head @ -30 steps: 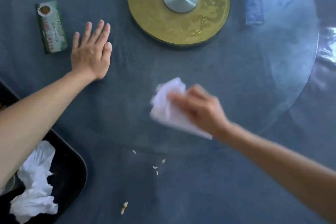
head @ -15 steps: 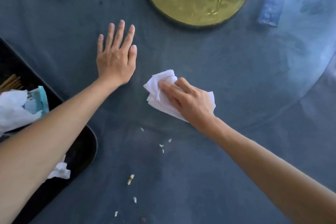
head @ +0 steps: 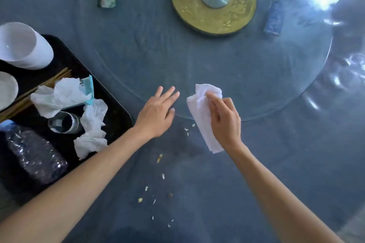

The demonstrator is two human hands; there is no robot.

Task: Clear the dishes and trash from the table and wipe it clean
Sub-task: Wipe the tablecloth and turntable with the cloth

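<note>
Clearing mostly done: bowls (head: 21,45), chopsticks (head: 39,89), crushed bottle (head: 35,154), tissues (head: 90,130) loaded on black tray (head: 116,112) at left. Wiping underway: right hand (head: 225,120) closed round white cloth (head: 203,116) at glass turntable edge (head: 276,112); left hand (head: 158,114) flat, open, empty. Crumbs (head: 159,158) remain near table edge; two small packets, possibly trash, remain far side.

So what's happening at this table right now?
A person is wiping it down. The right hand presses a white cloth at the edge of the glass turntable, and the left hand rests flat beside it. Crumbs remain on the tablecloth; dishes and trash sit on the black tray.
</note>
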